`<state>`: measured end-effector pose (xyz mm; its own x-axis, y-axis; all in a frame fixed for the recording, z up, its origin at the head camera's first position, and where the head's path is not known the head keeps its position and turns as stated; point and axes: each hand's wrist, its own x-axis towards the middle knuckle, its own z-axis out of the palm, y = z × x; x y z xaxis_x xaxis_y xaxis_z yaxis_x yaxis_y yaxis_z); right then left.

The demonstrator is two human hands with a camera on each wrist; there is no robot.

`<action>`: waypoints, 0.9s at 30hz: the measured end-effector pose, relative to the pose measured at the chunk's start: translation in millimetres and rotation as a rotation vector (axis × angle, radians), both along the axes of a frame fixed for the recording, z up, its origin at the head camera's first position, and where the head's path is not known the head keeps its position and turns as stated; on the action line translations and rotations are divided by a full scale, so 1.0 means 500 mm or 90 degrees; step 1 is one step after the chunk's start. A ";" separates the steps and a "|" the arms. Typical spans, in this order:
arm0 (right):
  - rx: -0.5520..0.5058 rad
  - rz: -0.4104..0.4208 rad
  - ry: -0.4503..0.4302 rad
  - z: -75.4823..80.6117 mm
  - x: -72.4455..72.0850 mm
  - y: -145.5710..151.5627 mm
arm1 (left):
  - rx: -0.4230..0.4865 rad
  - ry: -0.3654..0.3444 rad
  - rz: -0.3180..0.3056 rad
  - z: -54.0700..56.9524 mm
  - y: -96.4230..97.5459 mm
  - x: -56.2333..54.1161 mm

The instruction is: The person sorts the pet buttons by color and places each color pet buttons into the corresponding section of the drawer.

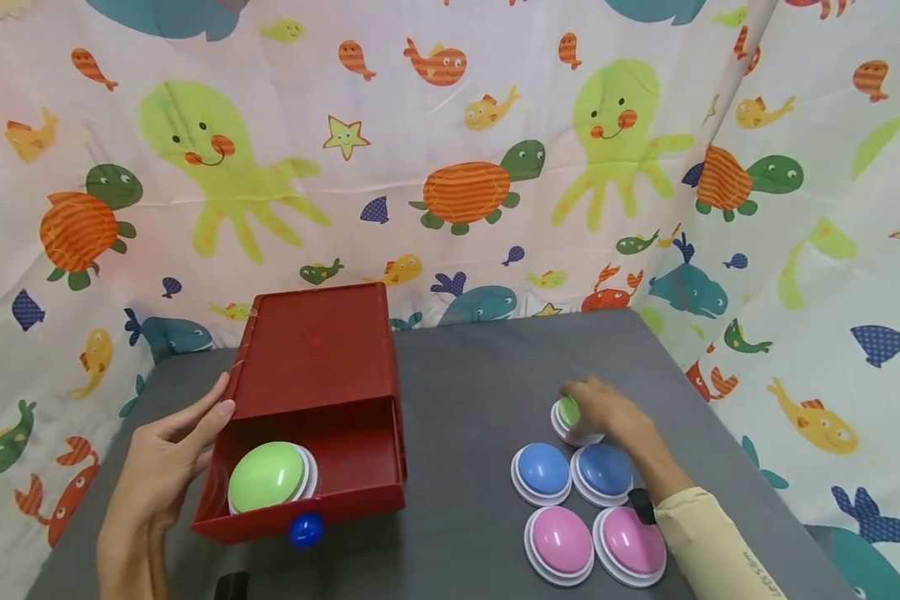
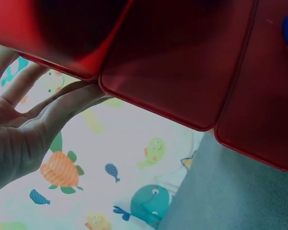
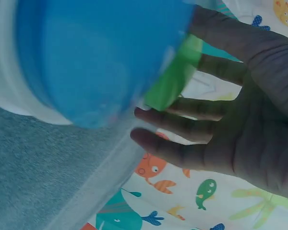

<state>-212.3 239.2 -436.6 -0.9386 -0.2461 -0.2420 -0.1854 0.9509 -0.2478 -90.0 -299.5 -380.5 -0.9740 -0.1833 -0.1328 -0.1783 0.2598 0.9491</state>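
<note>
A red box point(image 1: 318, 350) with its front drawer point(image 1: 360, 492) pulled out stands at the left. In that drawer, a green dome button point(image 1: 267, 475) with a white base leans against the left side. My left hand point(image 1: 167, 458) touches the box's left side with extended fingers, thumb at the front corner; the left wrist view has the fingertips partly behind the red wall. Over at the right, my right hand point(image 1: 600, 408) grips another green dome button point(image 1: 567, 412), its fingers round the far edge. Nearest to it are two blue dome buttons point(image 1: 542, 469).
Two pink dome buttons point(image 1: 562, 540) sit in front of the blue ones on the grey tabletop point(image 1: 457, 433). A blue ball-shaped knob point(image 1: 306, 530) sticks out from the drawer front. A sea-animal curtain point(image 1: 390, 167) hangs along the back and sides.
</note>
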 end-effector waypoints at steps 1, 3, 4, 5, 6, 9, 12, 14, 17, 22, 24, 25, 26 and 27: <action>-0.003 0.008 0.003 -0.002 0.001 -0.003 | -0.001 -0.006 0.001 0.002 -0.003 0.004; -0.012 0.021 0.011 -0.004 0.003 -0.005 | -0.007 -0.009 -0.001 0.006 -0.005 0.010; -0.016 0.024 0.016 -0.003 0.003 -0.005 | -0.007 -0.007 -0.004 0.008 -0.005 0.011; -0.020 0.021 0.019 -0.002 0.003 -0.003 | -0.014 -0.004 -0.006 0.010 -0.002 0.012; -0.022 0.019 0.020 0.000 0.004 -0.001 | -0.019 0.002 -0.010 0.012 0.000 0.011; -0.033 0.002 0.031 0.005 0.002 0.007 | -0.031 0.024 -0.021 0.018 0.012 0.007; -0.045 -0.019 0.060 0.009 0.002 0.012 | -0.040 0.029 -0.025 0.023 0.021 0.006; -0.059 -0.041 0.081 0.022 0.008 0.009 | -0.043 0.027 -0.027 0.025 0.025 0.006; -0.083 -0.061 0.118 0.058 0.026 -0.004 | -0.052 0.028 -0.031 0.026 0.029 0.003; -0.121 -0.036 0.173 0.132 0.071 -0.047 | -0.057 0.013 -0.031 0.021 0.026 0.003; -0.140 -0.016 0.194 0.157 0.091 -0.073 | -0.055 0.000 -0.026 0.021 0.020 0.006; -0.148 -0.006 0.203 0.169 0.101 -0.088 | -0.055 -0.006 -0.023 0.021 0.017 0.007; -0.158 0.006 0.210 0.181 0.111 -0.101 | -0.052 -0.009 -0.021 0.021 0.014 0.009; -0.171 0.016 0.217 0.191 0.121 -0.115 | -0.054 -0.013 -0.019 0.022 0.011 0.010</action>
<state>-151.8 181.4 -340.9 -0.9465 -0.2824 0.1560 -0.3221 0.8550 -0.4065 -85.1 -293.9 -369.6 -0.9764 -0.1660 -0.1383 -0.1888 0.3446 0.9196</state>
